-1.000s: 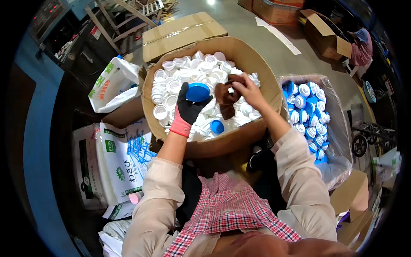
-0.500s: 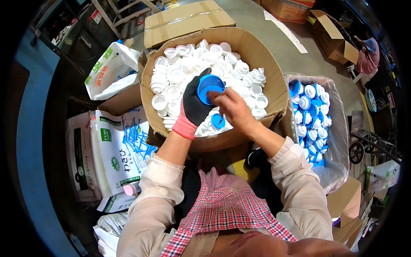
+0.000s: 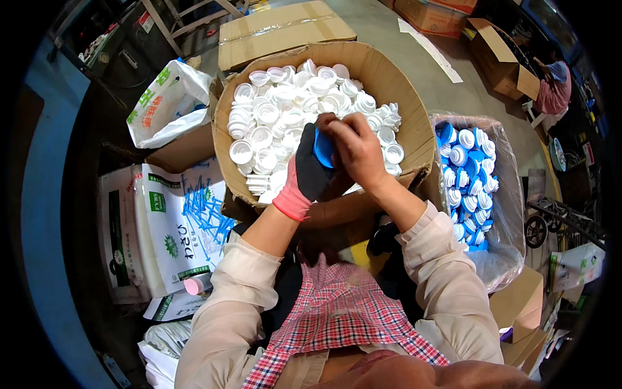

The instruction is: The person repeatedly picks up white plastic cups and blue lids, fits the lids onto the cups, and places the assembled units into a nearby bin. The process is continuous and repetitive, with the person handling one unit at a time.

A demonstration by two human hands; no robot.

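Note:
My left hand (image 3: 311, 165), in a black glove with a pink cuff, grips a round blue plastic cup (image 3: 324, 150), tilted to the right. My bare right hand (image 3: 356, 148) has its fingers bent and pressed against the cup's upper right edge, so the two hands meet around it. Whether the right fingers hold a smaller part too is hidden. Below and behind the hands, a large cardboard box (image 3: 407, 104) is full of white ribbed plastic pieces (image 3: 262, 137).
At right, a plastic-lined box (image 3: 512, 214) holds blue cups with white ribbed pieces (image 3: 476, 194). Thin blue sticks (image 3: 204, 211) lie on white printed sacks at left, below a white bag (image 3: 165, 107). A closed carton (image 3: 285, 32) stands behind; a person (image 3: 556, 84) sits far right.
The cup has turned from facing up to tilting right. My right hand has risen and closed against its edge. The small blue disc below the hands is out of sight.

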